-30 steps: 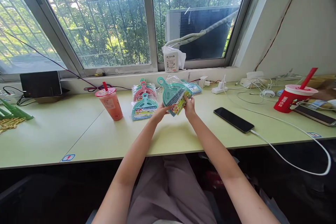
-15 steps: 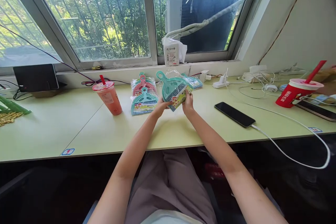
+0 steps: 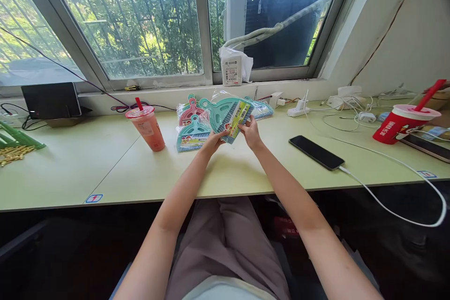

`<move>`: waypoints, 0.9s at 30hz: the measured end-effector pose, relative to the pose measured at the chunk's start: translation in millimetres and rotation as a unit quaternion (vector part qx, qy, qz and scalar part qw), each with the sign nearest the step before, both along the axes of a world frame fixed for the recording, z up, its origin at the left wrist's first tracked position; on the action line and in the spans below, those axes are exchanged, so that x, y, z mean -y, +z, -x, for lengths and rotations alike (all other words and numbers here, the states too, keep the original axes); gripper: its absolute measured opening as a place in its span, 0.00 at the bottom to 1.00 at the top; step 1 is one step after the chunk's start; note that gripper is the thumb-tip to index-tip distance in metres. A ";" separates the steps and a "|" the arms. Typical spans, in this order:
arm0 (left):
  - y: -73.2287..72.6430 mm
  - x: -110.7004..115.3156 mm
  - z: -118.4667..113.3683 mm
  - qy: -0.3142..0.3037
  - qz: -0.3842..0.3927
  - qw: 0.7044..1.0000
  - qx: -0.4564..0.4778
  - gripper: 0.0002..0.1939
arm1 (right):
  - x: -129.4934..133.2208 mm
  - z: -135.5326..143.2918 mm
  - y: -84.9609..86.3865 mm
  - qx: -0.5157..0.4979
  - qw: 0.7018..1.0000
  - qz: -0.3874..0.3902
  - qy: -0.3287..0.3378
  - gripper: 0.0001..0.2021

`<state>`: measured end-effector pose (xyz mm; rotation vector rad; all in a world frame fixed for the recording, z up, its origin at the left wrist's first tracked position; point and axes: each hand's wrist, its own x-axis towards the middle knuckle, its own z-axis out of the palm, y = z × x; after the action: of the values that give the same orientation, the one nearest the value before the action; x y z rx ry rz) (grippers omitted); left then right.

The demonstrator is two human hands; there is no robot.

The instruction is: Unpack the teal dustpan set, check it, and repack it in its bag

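Both my hands hold a teal mini brush-and-dustpan set (image 3: 225, 113) in a clear plastic bag, lifted a little above the pale green desk (image 3: 105, 168). My left hand (image 3: 213, 141) grips its lower left corner. My right hand (image 3: 249, 130) pinches the right edge by the printed label. The set is tilted with its handle pointing up and left. Just behind and to the left lies a stack of similar packaged sets (image 3: 192, 127), teal and pink. Another packaged set (image 3: 262, 108) lies behind my right hand.
A pink drink cup with a straw (image 3: 147, 127) stands left of the stack. A black phone (image 3: 316, 152) on a white cable (image 3: 404, 168) lies to the right, a red cup (image 3: 404, 122) beyond it. Chargers and cords (image 3: 337, 108) crowd the back right. A dark device (image 3: 51, 100) sits far left.
I have turned the packaged set counter-clockwise, so its handle now leans further left and the label faces up. Both hands kept their grip. The view shifted slightly.
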<state>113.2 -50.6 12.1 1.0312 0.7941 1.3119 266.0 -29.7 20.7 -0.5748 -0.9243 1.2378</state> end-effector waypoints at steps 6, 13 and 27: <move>-9.9 4.9 -12.8 -0.142 0.015 0.989 -0.044 0.27 | 3.5 5.2 -3.2 -0.018 0.998 -0.022 -0.051 0.23; -4.8 1.7 -15.5 -0.095 -0.035 0.994 0.028 0.23 | -0.2 3.5 -6.5 -0.049 0.997 -0.013 -0.056 0.24; -2.6 -5.0 -13.2 0.056 -0.043 0.995 0.068 0.29 | -2.9 10.1 -13.6 -0.026 1.000 -0.009 -0.004 0.27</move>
<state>126.4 -45.6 9.5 0.9650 0.7037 1.5069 255.9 -26.8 7.1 -0.5285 -0.8882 1.2310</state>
